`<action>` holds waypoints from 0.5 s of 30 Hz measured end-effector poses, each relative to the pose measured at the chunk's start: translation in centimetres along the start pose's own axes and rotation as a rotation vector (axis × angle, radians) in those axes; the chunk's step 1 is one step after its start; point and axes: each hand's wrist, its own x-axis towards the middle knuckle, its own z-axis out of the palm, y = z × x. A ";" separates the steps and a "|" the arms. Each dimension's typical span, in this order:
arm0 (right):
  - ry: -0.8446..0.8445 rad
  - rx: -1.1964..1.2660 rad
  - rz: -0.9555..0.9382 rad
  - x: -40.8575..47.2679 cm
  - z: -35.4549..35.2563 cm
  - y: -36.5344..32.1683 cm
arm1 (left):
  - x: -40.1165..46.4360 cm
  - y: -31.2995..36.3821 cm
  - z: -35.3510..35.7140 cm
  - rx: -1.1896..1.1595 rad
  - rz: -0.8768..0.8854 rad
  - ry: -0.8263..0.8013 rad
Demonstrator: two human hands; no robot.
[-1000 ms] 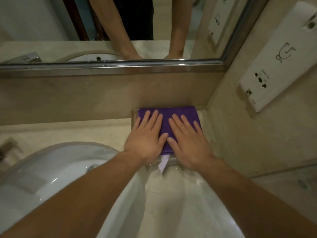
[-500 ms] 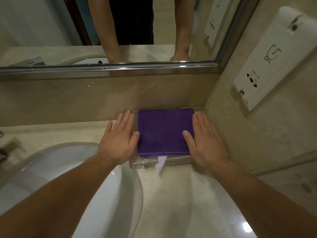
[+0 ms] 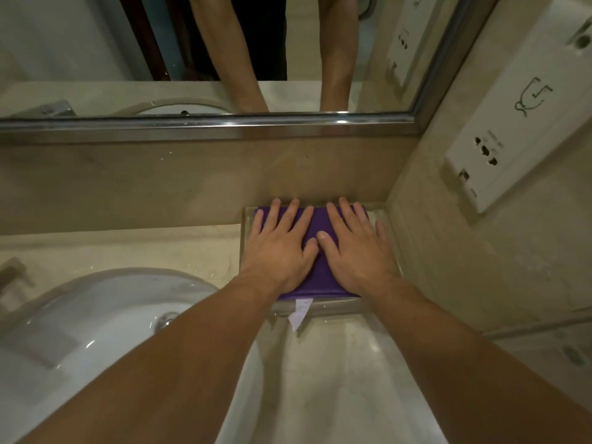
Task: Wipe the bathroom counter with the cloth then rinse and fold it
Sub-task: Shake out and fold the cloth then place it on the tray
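A folded purple cloth (image 3: 320, 277) lies in a clear tray (image 3: 323, 307) in the back right corner of the beige stone counter (image 3: 346, 379). Its white label hangs over the tray's front edge. My left hand (image 3: 278, 248) lies flat on the cloth's left half, fingers straight and spread. My right hand (image 3: 355, 248) lies flat on the right half, its thumb touching my left thumb. Both palms press down on the cloth and hide most of it.
A white basin (image 3: 96, 331) fills the counter's left side, with a tap partly visible at the far left edge. A mirror (image 3: 192, 59) with a metal frame runs along the back wall. A white socket panel (image 3: 512, 116) is fixed to the right wall.
Half a second ago my hands lay on either side of the cloth, at the tray's edges. Both have moved inward and now rest flat on top of it.
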 end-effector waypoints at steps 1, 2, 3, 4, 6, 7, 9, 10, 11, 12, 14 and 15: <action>-0.009 -0.004 -0.012 0.1 0.0 0.2 | -0.2 -0.4 -0.1 0.004 -0.002 -0.005; -0.016 -0.012 -0.021 0.2 -0.1 0.3 | -0.4 -0.7 -0.1 0.010 -0.002 -0.007; -0.020 -0.017 -0.029 0.3 -0.1 0.4 | -0.5 -1.0 -0.1 0.010 -0.003 -0.004; -0.019 -0.016 -0.038 0.3 -0.1 0.5 | -0.6 -1.2 0.0 0.002 -0.001 0.003; -0.007 -0.018 -0.040 0.3 0.0 0.5 | -0.6 -1.2 0.0 0.004 -0.005 0.005; -0.007 -0.012 -0.033 0.3 0.0 0.5 | -0.6 -1.2 -0.1 -0.005 -0.010 0.000; -0.016 -0.015 -0.012 0.1 -0.1 0.6 | -1.0 -1.2 -0.4 -0.013 -0.023 -0.010; -0.024 -0.032 -0.002 0.1 -0.2 0.5 | -1.3 -1.4 -0.6 -0.003 -0.026 -0.020; -0.038 -0.061 0.009 -0.1 -0.4 0.5 | -1.5 -1.7 -1.0 0.015 -0.024 -0.037; -0.063 -0.088 0.023 -0.1 -0.9 0.5 | -1.6 -2.1 -1.5 0.027 -0.033 -0.057; -0.095 -0.115 0.064 -0.3 -1.9 0.7 | -1.9 -3.5 -2.5 0.031 -0.086 -0.087; -0.128 -0.131 0.075 -0.3 -2.6 0.7 | -1.9 -4.1 -3.4 0.035 -0.112 -0.100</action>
